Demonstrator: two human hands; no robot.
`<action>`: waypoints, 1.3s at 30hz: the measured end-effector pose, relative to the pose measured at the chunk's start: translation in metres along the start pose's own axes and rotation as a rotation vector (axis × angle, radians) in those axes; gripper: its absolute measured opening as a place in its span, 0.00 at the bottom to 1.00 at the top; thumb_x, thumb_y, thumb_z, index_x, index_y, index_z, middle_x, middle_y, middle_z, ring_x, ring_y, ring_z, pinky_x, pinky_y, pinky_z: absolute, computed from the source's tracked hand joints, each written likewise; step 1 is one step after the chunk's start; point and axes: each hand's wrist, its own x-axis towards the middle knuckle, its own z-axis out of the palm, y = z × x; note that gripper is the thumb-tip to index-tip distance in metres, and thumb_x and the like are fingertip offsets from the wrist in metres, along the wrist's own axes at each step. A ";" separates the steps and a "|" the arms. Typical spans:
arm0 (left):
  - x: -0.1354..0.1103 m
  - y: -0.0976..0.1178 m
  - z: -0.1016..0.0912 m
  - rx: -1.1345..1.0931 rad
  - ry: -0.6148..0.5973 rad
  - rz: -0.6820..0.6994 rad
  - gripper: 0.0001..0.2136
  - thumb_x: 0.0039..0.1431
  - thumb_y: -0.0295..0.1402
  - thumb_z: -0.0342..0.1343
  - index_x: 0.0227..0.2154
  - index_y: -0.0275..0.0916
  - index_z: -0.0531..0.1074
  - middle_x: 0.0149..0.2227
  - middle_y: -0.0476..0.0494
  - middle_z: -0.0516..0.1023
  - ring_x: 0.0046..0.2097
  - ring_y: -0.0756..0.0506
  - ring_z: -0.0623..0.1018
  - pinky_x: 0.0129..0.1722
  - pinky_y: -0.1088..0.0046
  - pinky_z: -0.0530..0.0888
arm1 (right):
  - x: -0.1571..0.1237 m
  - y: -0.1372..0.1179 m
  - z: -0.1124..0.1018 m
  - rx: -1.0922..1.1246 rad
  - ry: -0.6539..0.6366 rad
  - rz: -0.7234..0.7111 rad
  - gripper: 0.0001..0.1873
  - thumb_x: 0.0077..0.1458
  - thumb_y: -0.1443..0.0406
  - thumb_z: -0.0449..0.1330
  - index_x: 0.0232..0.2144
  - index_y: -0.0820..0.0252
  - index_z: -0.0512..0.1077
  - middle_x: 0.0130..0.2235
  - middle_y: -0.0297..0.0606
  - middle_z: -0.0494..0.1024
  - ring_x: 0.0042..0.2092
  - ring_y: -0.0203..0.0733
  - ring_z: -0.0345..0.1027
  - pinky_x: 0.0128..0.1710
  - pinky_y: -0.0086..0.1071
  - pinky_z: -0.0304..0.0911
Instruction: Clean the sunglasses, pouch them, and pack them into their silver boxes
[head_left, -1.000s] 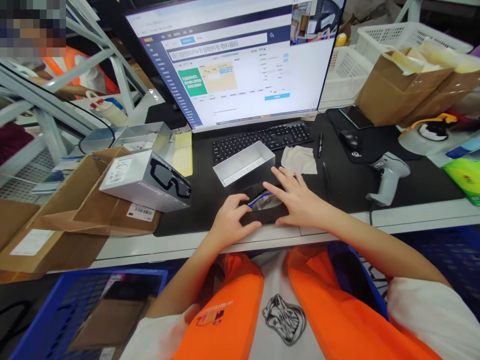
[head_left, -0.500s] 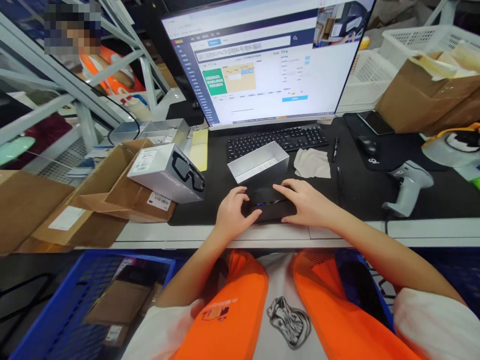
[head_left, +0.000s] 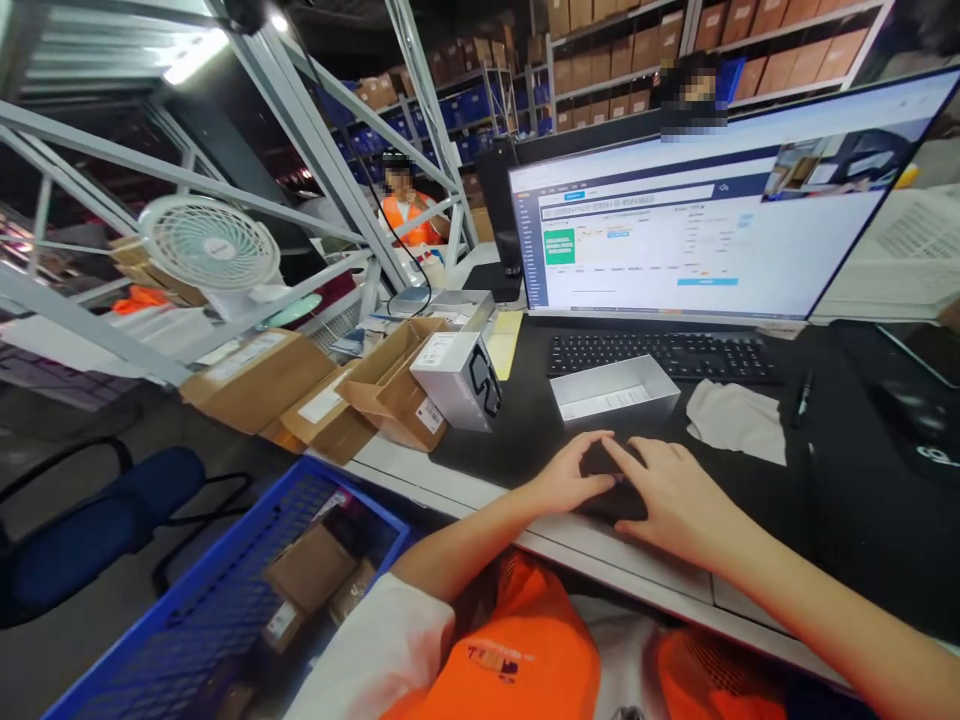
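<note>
A low black case rests near the front edge of the black desk mat, largely hidden by my hands and hard to tell from the mat. My left hand curves round its left part, thumb in front and fingers behind. Over the right part lies my right hand, fingers stretched and thumb apart; its index fingertip meets the left fingertips. Just behind the hands is an open silver-grey box tray. To its right a crumpled light cloth lies on the mat. A white box with a goggles picture leans at the left.
Open cardboard boxes crowd the desk's left end. Behind are a keyboard and a monitor. A pen lies right of the cloth. Below left is a blue crate of parcels. A fan and another person are farther back.
The view has swung left and up, bringing in the fan, chair and shelves. My hands have drawn closer together over the black case. The silver-grey tray and cloth lie as before.
</note>
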 end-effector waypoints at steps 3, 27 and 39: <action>-0.004 -0.007 0.001 -0.081 0.003 -0.038 0.35 0.55 0.31 0.65 0.66 0.43 0.62 0.67 0.36 0.68 0.67 0.38 0.69 0.69 0.52 0.63 | 0.008 0.001 -0.005 0.025 -0.022 -0.040 0.45 0.46 0.57 0.72 0.65 0.62 0.66 0.54 0.55 0.75 0.51 0.61 0.72 0.48 0.52 0.71; 0.021 0.033 -0.024 0.035 -0.185 -0.234 0.16 0.62 0.38 0.55 0.22 0.35 0.75 0.18 0.54 0.67 0.23 0.53 0.64 0.26 0.75 0.62 | -0.004 0.035 -0.009 0.082 -0.059 -0.017 0.49 0.42 0.63 0.69 0.67 0.61 0.61 0.59 0.51 0.74 0.56 0.59 0.71 0.54 0.52 0.72; 0.036 0.063 -0.006 0.061 -0.145 -0.083 0.17 0.63 0.37 0.54 0.20 0.36 0.74 0.19 0.52 0.70 0.24 0.52 0.67 0.27 0.74 0.62 | 0.003 0.031 0.006 0.065 0.006 0.003 0.46 0.46 0.58 0.70 0.66 0.61 0.62 0.57 0.51 0.75 0.54 0.60 0.70 0.52 0.53 0.67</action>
